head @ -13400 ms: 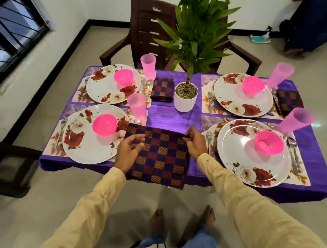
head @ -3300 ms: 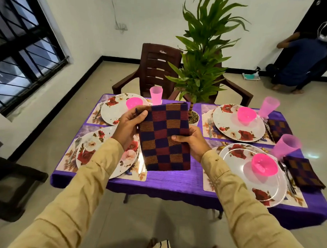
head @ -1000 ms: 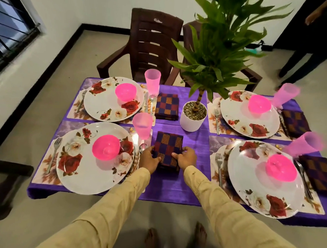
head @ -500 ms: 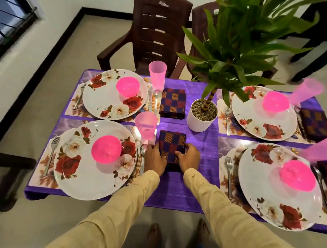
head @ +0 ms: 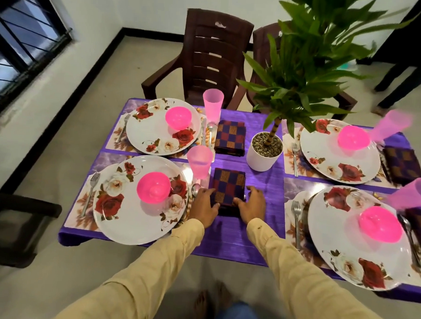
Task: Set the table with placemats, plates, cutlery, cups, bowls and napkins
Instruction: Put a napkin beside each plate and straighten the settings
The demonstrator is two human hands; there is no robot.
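A folded checked napkin (head: 227,186) lies on the purple tablecloth (head: 247,235), right of the near-left floral plate (head: 119,225) and its pink cup (head: 199,161). My left hand (head: 203,206) holds the napkin's near-left edge, thumb on top. My right hand (head: 252,204) holds its near-right edge the same way. That plate sits on a placemat (head: 80,209) and carries a pink bowl (head: 154,186). A fork (head: 90,192) lies on its left and a spoon (head: 195,189) on its right. Another napkin (head: 230,137) lies by the far-left plate (head: 155,135).
A potted plant (head: 265,159) stands mid-table, just beyond the napkin. Two more plates (head: 325,162) (head: 340,251) with bowls, cups and dark napkins fill the right side. Brown chairs (head: 216,58) stand behind the table, dark furniture (head: 13,223) at left. A person (head: 407,59) stands far right.
The napkin I held up in the air 3.3 s ago now lies folded on the cloth. Over the last second both hands stay at its near end, barely shifting.
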